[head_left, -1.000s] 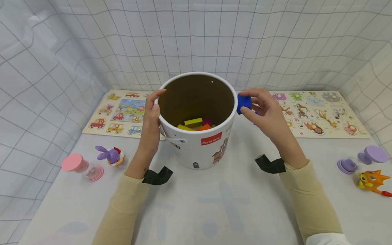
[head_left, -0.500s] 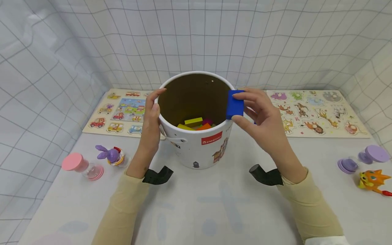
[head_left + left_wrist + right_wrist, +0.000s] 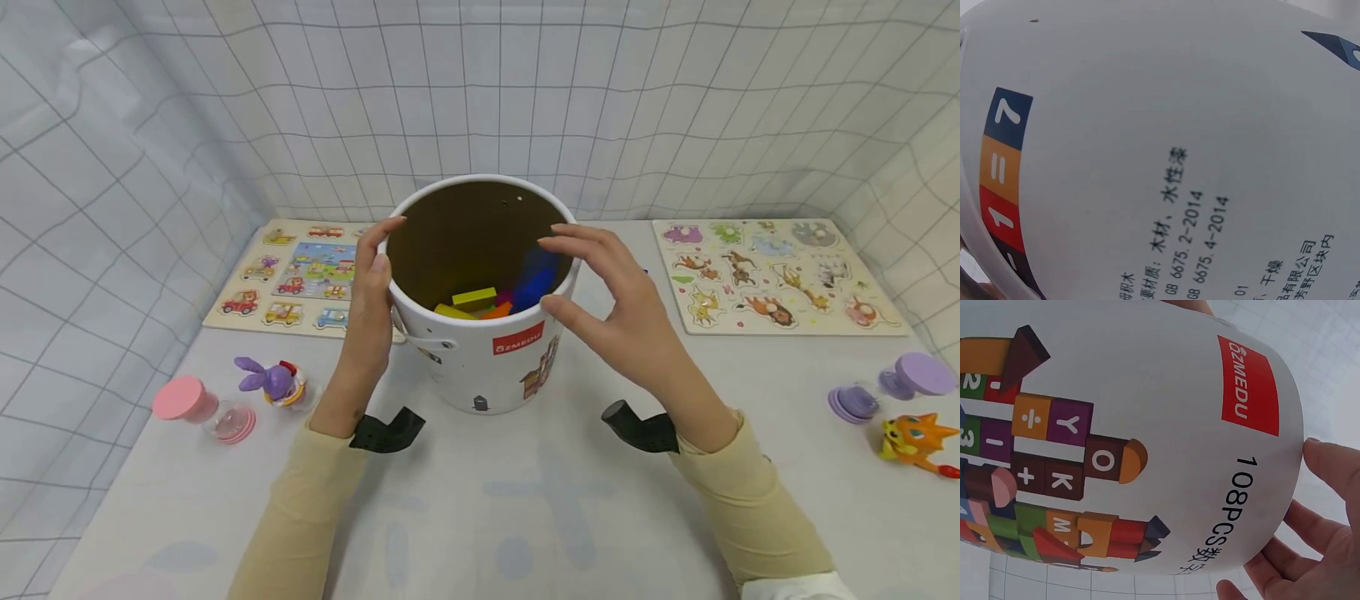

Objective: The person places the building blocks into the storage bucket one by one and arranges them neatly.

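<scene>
A white bucket [image 3: 457,375] with a red label stands on the table, several coloured blocks such as a yellow block [image 3: 474,298] inside it. My left hand [image 3: 369,292] holds its left rim, fingers hooked over the edge and thumb on the outside. At the right rim is my right hand [image 3: 626,304], thumb and fingers spread with nothing between them. A blurred blue block [image 3: 534,285] is inside the bucket just beyond those fingertips. The left wrist view is filled by the bucket's printed wall [image 3: 1104,125]; in the right wrist view my right hand's fingers [image 3: 1335,469] reach the rim.
Behind the bucket lie a vehicle puzzle board [image 3: 255,271] on the left and an animal puzzle board [image 3: 780,279] on the right. Small toys flank it: a pink hourglass-shaped toy [image 3: 187,400], a purple rabbit figure [image 3: 276,381], a purple hourglass-shaped toy [image 3: 918,375] and an orange figure [image 3: 917,439].
My right hand has carried the blue block leftward over the rim and let it go; the block is now dropping inside the bucket. My left hand has stayed on the rim.
</scene>
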{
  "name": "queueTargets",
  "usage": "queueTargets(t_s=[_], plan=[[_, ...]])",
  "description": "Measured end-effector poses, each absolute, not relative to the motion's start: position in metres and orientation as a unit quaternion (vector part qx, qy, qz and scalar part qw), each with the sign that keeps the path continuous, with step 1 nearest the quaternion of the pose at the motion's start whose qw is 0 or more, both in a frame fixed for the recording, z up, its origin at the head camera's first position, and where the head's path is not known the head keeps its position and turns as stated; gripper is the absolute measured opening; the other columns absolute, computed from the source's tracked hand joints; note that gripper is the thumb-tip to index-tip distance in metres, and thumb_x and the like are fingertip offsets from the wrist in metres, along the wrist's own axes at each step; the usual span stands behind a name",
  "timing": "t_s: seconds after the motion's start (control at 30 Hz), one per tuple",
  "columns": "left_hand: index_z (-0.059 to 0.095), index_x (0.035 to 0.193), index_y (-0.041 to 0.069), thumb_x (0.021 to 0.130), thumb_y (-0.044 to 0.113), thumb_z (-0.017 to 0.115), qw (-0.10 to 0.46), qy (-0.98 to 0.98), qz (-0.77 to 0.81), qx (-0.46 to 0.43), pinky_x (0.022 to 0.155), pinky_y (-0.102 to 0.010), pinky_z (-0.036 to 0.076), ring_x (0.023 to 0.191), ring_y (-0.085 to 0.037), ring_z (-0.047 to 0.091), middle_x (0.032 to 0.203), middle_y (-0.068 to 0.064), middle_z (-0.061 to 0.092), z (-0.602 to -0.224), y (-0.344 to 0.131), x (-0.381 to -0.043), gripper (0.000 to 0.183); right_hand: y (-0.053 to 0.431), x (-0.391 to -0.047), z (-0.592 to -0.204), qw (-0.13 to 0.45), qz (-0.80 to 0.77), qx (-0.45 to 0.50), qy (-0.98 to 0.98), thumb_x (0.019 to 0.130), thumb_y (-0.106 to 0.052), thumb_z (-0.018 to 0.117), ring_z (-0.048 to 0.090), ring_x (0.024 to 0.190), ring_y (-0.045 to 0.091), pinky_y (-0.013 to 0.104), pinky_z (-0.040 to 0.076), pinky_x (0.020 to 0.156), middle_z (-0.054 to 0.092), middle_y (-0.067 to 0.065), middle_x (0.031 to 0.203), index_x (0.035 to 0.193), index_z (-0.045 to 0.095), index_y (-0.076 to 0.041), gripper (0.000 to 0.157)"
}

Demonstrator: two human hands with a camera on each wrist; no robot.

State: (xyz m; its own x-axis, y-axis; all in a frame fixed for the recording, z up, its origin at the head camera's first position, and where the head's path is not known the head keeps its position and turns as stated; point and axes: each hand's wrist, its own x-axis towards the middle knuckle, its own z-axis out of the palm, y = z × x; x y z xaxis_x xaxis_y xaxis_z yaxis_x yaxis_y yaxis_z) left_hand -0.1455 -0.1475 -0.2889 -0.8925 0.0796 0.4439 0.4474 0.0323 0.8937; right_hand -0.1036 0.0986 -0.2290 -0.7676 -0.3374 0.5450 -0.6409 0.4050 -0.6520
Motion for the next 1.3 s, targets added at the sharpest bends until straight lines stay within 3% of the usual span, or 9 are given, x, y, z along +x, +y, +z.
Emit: queueTargets(t_s=[0.23,0.43,0.6,0.83,0.93,1.07,1.3], plan=[[0.033,0.133,0.019,0.09,0.034,0.031,0.142,-0.701,-0.672,-0.192,0.098,-0.054,0.023,0.123,-0.023,0.027,0.136,0.002,0.029,-0.29,-0.148,-0.146,0.045,0.118,-0.138,-0.253,0.147,0.581,0.224,-0.769,0.084,0.001,0.054,0.041,0.117,0.016,0.035,0.03,0.101,0.049,0.012,0.12,0.117,0.05,0.004,0.033],[0.032,0.133,0.02,0.091,0.035,0.03,0.138,-0.709,-0.665,-0.188,0.098,-0.053,0.024,0.123,-0.023,0.027,0.137,0.002,0.028,-0.29,-0.149,-0.145,0.045,0.149,-0.184,-0.303,0.093,0.576,0.119,-0.803,0.088,-0.02,0.054,0.043,0.116,0.021,0.04,0.031,0.1,0.05,0.009,0.121,0.12,0.05,-0.004,0.036],[0.032,0.133,0.021,0.091,0.035,0.03,0.136,-0.71,-0.665,-0.186,0.099,-0.052,0.024,0.123,-0.022,0.028,0.137,0.003,0.028,-0.289,-0.149,-0.144,0.045,0.165,-0.205,-0.332,0.008,0.45,0.092,-0.888,0.087,-0.031,0.054,0.031,0.125,0.027,0.047,0.025,0.102,0.039,0.012,0.134,0.129,0.042,-0.008,0.049],[0.032,0.133,0.02,0.091,0.034,0.03,0.135,-0.708,-0.667,-0.19,0.099,-0.052,0.024,0.123,-0.023,0.027,0.138,0.002,0.028,-0.289,-0.148,-0.145,0.044,0.19,-0.213,-0.351,-0.076,0.266,0.121,-0.953,0.083,-0.023,0.06,0.011,0.131,0.039,0.056,0.017,0.101,0.015,0.025,0.142,0.137,0.026,-0.002,0.067],[0.032,0.133,0.02,0.091,0.034,0.031,0.134,-0.709,-0.665,-0.191,0.099,-0.053,0.024,0.123,-0.023,0.028,0.137,0.002,0.028,-0.29,-0.148,-0.146,0.044,0.2,-0.215,-0.355,-0.109,0.238,0.114,-0.958,0.083,-0.02,0.06,0.005,0.131,0.04,0.058,0.014,0.1,0.011,0.025,0.143,0.138,0.023,-0.002,0.069],[0.032,0.133,0.02,0.091,0.035,0.031,0.136,-0.71,-0.665,-0.191,0.099,-0.052,0.024,0.122,-0.024,0.028,0.137,0.002,0.028,-0.29,-0.147,-0.146,0.045,0.209,-0.219,-0.363,-0.128,0.224,0.118,-0.959,0.084,-0.016,0.058,0.012,0.129,0.042,0.057,0.017,0.1,0.014,0.027,0.142,0.138,0.022,0.0,0.067],[0.032,0.133,0.02,0.091,0.038,0.032,0.134,-0.708,-0.668,-0.185,0.099,-0.052,0.023,0.123,-0.023,0.028,0.138,0.002,0.028,-0.289,-0.148,-0.145,0.046,0.209,-0.225,-0.373,-0.09,0.231,0.141,-0.959,0.081,-0.01,0.061,0.031,0.12,0.04,0.055,0.028,0.096,0.032,0.025,0.133,0.134,0.032,-0.001,0.061]])
